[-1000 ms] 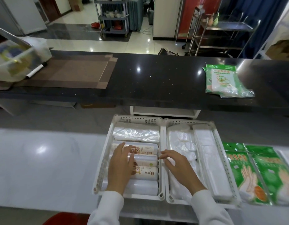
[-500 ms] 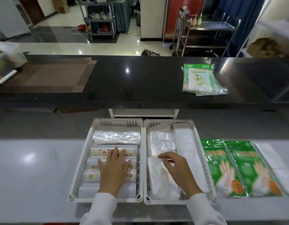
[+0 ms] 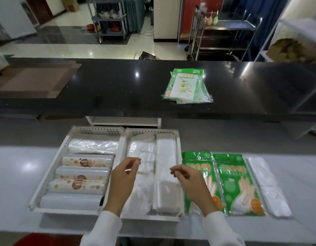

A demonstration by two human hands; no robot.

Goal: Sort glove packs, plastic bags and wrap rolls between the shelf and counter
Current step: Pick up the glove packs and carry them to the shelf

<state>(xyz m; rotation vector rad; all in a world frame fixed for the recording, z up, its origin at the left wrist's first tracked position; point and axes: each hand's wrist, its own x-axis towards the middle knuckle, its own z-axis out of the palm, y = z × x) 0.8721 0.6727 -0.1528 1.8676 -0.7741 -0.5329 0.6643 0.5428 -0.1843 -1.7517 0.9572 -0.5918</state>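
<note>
Two white trays stand side by side on the pale counter. The left tray [image 3: 97, 130] holds several wrap rolls [image 3: 82, 174] and a clear bag pack at its far end. Folded plastic bags [image 3: 165, 157] fill the right tray [image 3: 150, 132]. Two green glove packs [image 3: 237, 181] lie flat to the right of the trays. A further stack of glove packs [image 3: 187, 86] lies on the black upper shelf. My left hand [image 3: 121, 180] hovers over the divide between the trays, fingers loosely curled and holding nothing. Just as loose and bare, my right hand [image 3: 191, 183] hovers over the right tray's right edge.
A flat white bag pack [image 3: 267, 185] lies at the far right of the counter. A brown mat [image 3: 33, 80] covers the left of the black shelf [image 3: 118, 89]. Metal carts and racks stand on the floor beyond.
Both hands have lifted off the rolls and the bags and drifted to the right. My left hand left the left tray; my right hand now reaches the right tray's edge.
</note>
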